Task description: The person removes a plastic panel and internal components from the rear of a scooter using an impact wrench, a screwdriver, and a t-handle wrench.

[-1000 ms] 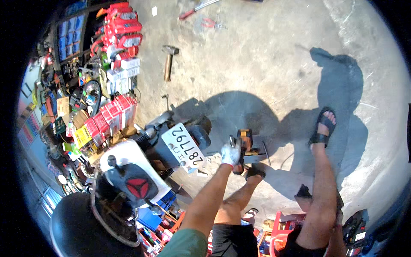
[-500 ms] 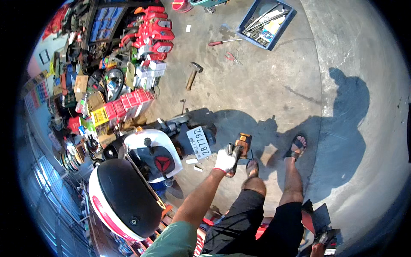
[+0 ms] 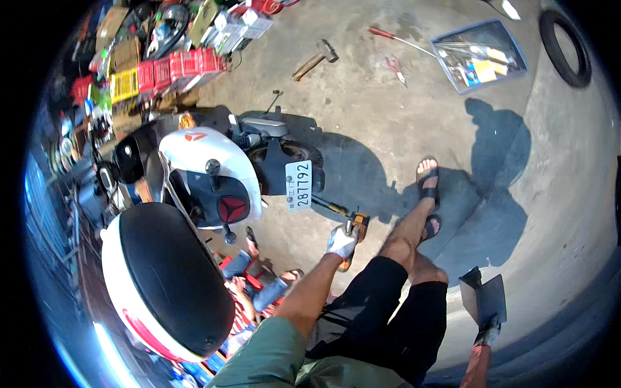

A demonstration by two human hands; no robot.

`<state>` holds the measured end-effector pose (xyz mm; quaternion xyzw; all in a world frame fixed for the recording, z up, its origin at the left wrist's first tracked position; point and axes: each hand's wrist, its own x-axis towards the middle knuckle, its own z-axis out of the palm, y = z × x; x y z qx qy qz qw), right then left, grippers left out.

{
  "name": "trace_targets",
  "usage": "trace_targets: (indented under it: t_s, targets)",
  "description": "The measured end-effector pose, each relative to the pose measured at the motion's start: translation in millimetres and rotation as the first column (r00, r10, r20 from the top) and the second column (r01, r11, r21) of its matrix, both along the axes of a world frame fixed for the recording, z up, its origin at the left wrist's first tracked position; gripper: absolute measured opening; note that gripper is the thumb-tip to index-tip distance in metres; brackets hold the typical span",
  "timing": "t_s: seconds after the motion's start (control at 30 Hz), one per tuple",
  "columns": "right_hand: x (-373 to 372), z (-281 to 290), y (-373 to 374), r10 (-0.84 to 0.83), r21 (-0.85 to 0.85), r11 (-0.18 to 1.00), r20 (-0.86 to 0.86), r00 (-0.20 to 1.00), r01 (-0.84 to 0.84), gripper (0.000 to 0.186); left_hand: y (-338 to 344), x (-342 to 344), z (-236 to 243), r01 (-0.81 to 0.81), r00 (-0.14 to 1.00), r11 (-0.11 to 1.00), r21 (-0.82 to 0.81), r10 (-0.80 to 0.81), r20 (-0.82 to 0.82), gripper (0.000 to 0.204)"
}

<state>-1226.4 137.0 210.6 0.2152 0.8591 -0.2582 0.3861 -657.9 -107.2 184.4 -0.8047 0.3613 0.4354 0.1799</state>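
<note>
On my feed the concrete floor (image 3: 381, 107) fills most of the scene, the wearer's shadow lying across it. A white-and-black motor scooter (image 3: 223, 152) stands left, its rear end and number plate (image 3: 299, 178) toward the right. A rounded white box with a black top (image 3: 174, 271) looms near left, overlapping it. Between that box and the left forearm I see a seated person (image 3: 266, 297), partly cut off. Red and yellow cartons (image 3: 184, 66) sit far left; a black tyre (image 3: 574, 79) lies far right, a blue-grey tray (image 3: 498, 82) of tools left of it.

A dark grey folded panel (image 3: 490, 297) is near right, its long axis running near to far, wider end pointing far. My right hand (image 3: 490, 334) is at its near end, fingers apparently closed on it, though the blur hides exactly how.

The orange-and-black power tool (image 3: 361, 226) is right of the plate, just off the floor or on it, I can't tell. My left hand (image 3: 343, 240), in a pale glove, has its fingers clenched around it. Its long axis runs near to far, orange end pointing far and slightly right. A thin rod (image 3: 328, 205) stretches from beside that end leftward toward the plate.

Far off lie a hammer (image 3: 313, 64), a red-handled screwdriver (image 3: 383, 33) and red pliers (image 3: 398, 72).
</note>
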Motion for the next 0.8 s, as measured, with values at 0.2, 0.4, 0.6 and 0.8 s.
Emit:
trace_targets:
  t_s: [0.2, 0.4, 0.6, 0.8]
  targets:
    - [3, -8, -248, 0.339, -0.213, 0.912, -0.090, 0.936, -0.351, 0.045, 0, 10, 8, -0.155, 0.987, 0.985, -0.073, 0.157, 0.021, 0.037]
    - [61, -25, -442, 0.561, -0.472, 0.709, -0.073, 0.824, -0.524, 0.037, -11, 10, 10, -0.309, 0.951, 0.951, -0.006, 0.309, 0.024, 0.035]
    - [198, -13, -588, 0.766, -0.493, 0.526, -0.080, 0.638, -0.693, 0.021, -25, 1, 35, -0.468, 0.870, 0.880, -0.077, 0.475, 0.135, 0.038]
    - [307, 4, -667, 0.808, -0.644, 0.496, 0.097, 0.581, -0.583, 0.020, -20, -32, 44, -0.610, 0.775, 0.788, -0.085, 0.615, 0.142, 0.034]
